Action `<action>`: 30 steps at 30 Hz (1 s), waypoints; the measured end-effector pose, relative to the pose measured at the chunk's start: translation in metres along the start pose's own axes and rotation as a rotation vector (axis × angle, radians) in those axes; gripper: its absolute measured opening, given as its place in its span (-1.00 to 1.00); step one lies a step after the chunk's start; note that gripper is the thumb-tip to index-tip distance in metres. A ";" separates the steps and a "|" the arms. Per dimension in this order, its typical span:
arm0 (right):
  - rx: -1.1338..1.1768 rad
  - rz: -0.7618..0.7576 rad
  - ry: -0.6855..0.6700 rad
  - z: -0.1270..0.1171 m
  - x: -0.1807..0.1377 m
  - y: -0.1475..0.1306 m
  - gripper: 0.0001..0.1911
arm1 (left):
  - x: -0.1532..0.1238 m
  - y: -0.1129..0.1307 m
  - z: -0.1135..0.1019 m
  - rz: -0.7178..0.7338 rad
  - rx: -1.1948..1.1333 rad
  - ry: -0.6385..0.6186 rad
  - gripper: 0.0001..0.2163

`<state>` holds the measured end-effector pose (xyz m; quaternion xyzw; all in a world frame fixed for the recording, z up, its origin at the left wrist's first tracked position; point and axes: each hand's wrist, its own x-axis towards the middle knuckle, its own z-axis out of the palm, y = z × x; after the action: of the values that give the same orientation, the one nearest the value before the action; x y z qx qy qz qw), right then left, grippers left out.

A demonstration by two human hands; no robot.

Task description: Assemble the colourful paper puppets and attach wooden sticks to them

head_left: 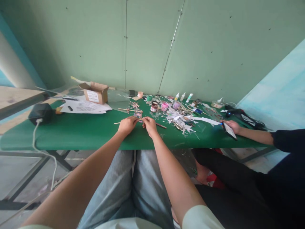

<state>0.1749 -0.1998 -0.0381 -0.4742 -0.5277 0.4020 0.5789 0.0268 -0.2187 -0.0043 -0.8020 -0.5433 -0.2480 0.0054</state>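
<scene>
Over the green table, my left hand [128, 125] and my right hand [150, 125] meet with fingertips pinched together. Whatever small thing they hold between them is too small to make out. A thin wooden stick [116, 123] pokes out to the left of my left hand; whether it is held or lies on the table, I cannot tell. Just beyond my fingers, more thin wooden sticks [130, 110] lie beside small pinkish scraps [136, 106]. A dark slender rod [161, 126] lies to the right of my right hand.
Paint jars [154, 107], small bottles [176, 96] and a heap of paper scraps [179, 118] cover the right middle. An open cardboard box [103, 96] stands on papers [83, 106] at left, near a black adapter [40, 114]. A person's hand [232, 126] holds a phone [229, 131] at right.
</scene>
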 end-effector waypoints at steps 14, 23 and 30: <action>-0.099 -0.040 0.010 0.003 -0.001 -0.005 -0.74 | 0.003 -0.005 0.003 0.023 0.003 0.010 -0.73; -0.200 -0.052 -0.021 0.001 0.004 0.000 -0.80 | 0.008 -0.011 0.007 0.065 -0.010 0.024 -0.72; -0.215 -0.065 -0.029 0.002 0.004 -0.002 -0.79 | 0.007 -0.014 0.005 0.104 -0.014 0.061 -0.75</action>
<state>0.1737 -0.1966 -0.0352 -0.5103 -0.5910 0.3311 0.5298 0.0190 -0.2054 -0.0097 -0.8214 -0.4985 -0.2756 0.0293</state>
